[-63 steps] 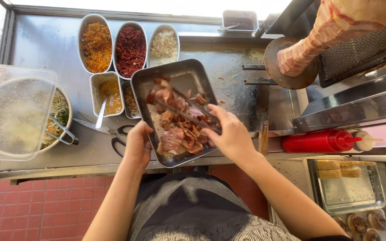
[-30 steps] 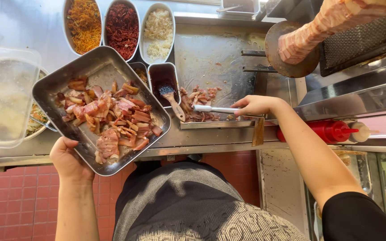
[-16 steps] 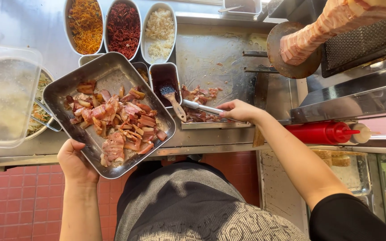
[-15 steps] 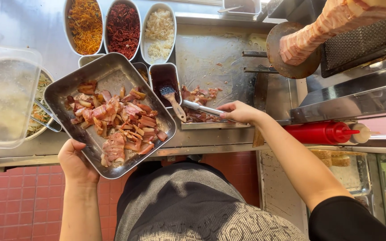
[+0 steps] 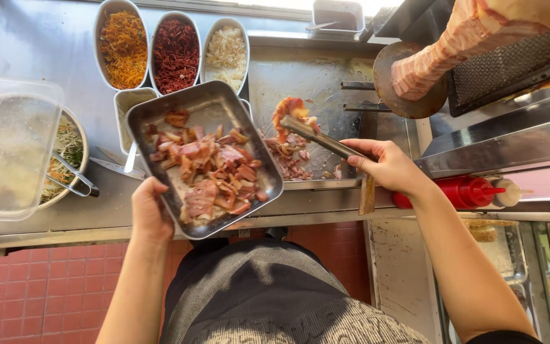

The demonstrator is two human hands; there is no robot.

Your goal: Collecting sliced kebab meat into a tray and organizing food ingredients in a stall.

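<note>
Different from half a second back: metal tongs (image 5: 323, 138) now lifted off the flat steel griddle (image 5: 316, 79), a curled strip of reddish-orange meat (image 5: 289, 109) pinched at the tip and hanging in the air; before, tool low among the scraps. Rectangular dented metal tray (image 5: 206, 162) roughly where it was, just tipped a bit closer to the griddle.

Right hand (image 5: 388, 167) wrapped tight around the tong handles, fingers squeezed closed. Meat strip up and to the left of that hand, past the tray's far corner, above the chopped bits on the griddle. Left hand (image 5: 149, 212) clamped on the tray's near edge from underneath, thumb over the rim.

Tray full of glossy chopped meat pieces, browned and pinkish. Behind it three oval steel tubs: shredded orange stuff (image 5: 122, 41), dark red flakes (image 5: 176, 46), pale chopped bits (image 5: 226, 54). Red plastic squeeze bottle (image 5: 465, 192) lying just beside the right wrist.
</note>
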